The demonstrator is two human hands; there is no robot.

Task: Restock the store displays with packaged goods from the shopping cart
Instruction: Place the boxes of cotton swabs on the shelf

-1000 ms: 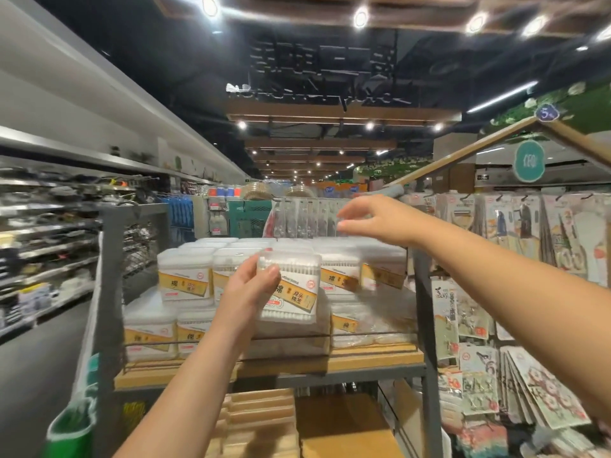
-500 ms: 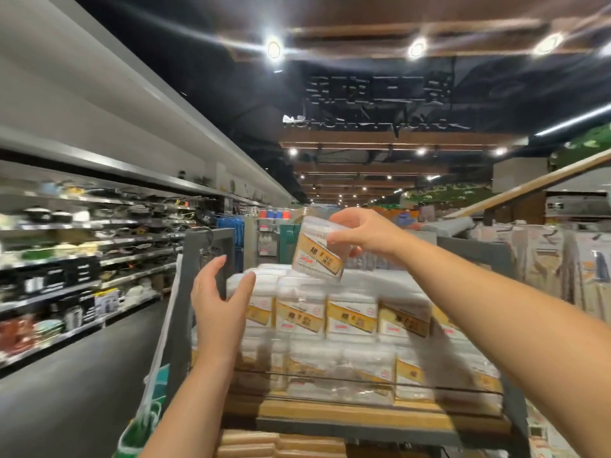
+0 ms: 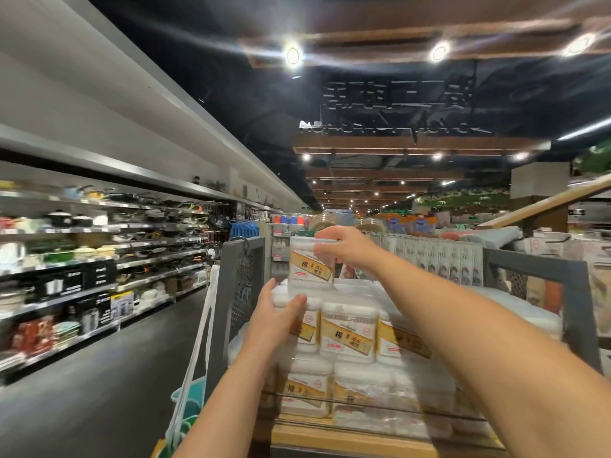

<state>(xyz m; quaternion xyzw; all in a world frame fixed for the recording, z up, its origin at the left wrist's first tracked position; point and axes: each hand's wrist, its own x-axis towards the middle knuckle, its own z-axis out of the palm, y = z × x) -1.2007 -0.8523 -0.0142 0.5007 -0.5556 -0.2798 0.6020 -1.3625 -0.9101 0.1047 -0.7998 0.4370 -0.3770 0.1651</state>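
Observation:
A clear plastic box of cotton swabs with a gold label is held upright above the display stack. My right hand grips its top right corner, fingers curled over the lid. My left hand reaches up beneath it, fingertips touching the box's lower left edge, fingers fairly straight. Below stand stacked rows of the same swab boxes on the wooden shelf of a grey metal display rack.
A long wall of shelves with cookware runs along the left. The dark aisle floor lies between it and the rack. A white and green bag hangs at the rack's left side. Hanging packets fill the rack behind.
The right hand has lowered the swab box from above the stack toward its top. The left hand has risen to meet the box's underside. The view has turned further left.

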